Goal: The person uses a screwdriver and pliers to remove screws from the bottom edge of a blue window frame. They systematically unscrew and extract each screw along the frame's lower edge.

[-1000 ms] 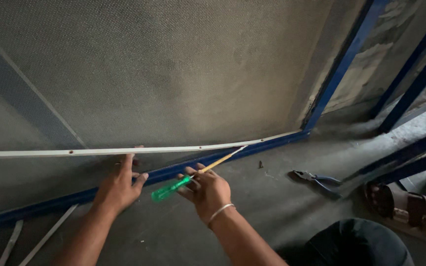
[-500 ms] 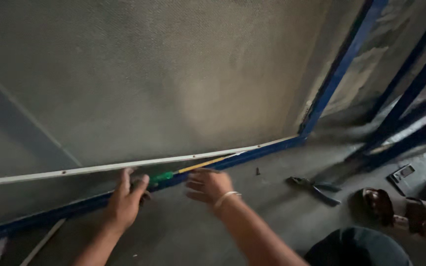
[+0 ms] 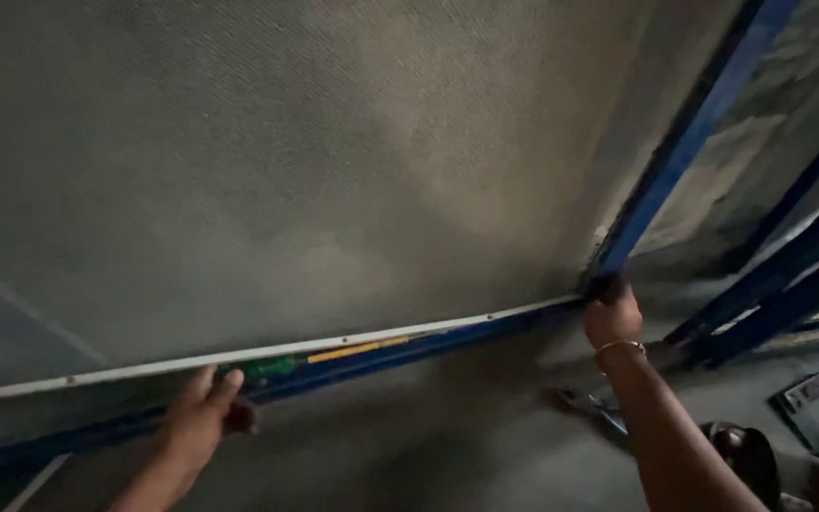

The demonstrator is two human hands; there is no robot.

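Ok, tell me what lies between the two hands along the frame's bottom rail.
In the head view, between the left hand and right hand lie the green-handled screwdriver and the white strip on the blue frame.

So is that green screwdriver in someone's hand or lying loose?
Lying loose: the screwdriver rests along the blue frame, just beside the left hand.

The mesh screen [image 3: 315, 171] is a dull grey with a fine woven grain. Its frame [image 3: 684, 142] is bright blue, and the strip [image 3: 239, 356] along the near edge is white. The screwdriver [image 3: 315, 360] has a clear green handle and a yellow shaft. The floor [image 3: 428, 446] is plain grey concrete. A silvery bangle [image 3: 618, 347] rings the right wrist.
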